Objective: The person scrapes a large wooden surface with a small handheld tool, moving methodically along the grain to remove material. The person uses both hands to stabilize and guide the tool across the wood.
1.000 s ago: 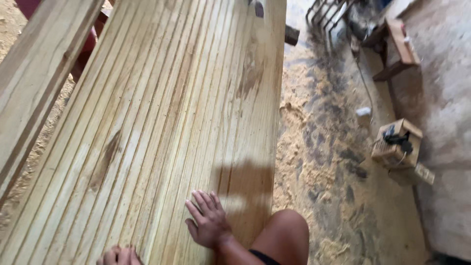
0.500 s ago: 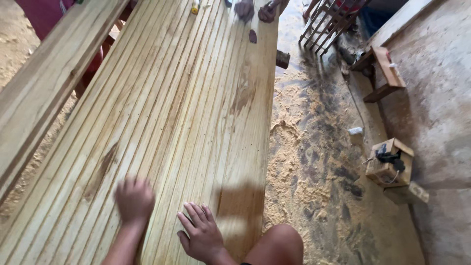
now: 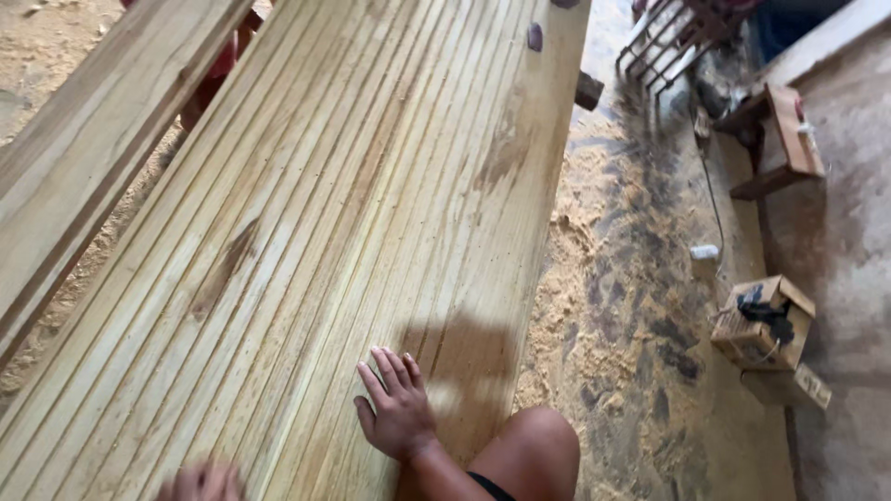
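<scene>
Dropping back from mid-board, the left hand [image 3: 200,483] is blurring at the bottom edge, fingers unreadable. Right hand [image 3: 397,415] is resting flat, fingers spread, on the grooved planks [image 3: 353,232] beside the sawdust floor [image 3: 613,306].

— What do I see of the body from here?

— Two bare hands: my right hand [image 3: 399,413] with no ring, glove or watch, the forearm unsleeved. My left hand [image 3: 200,484] is blurred. A bare knee [image 3: 529,455] shows, with a dark hem [image 3: 487,484] just below it.
</scene>
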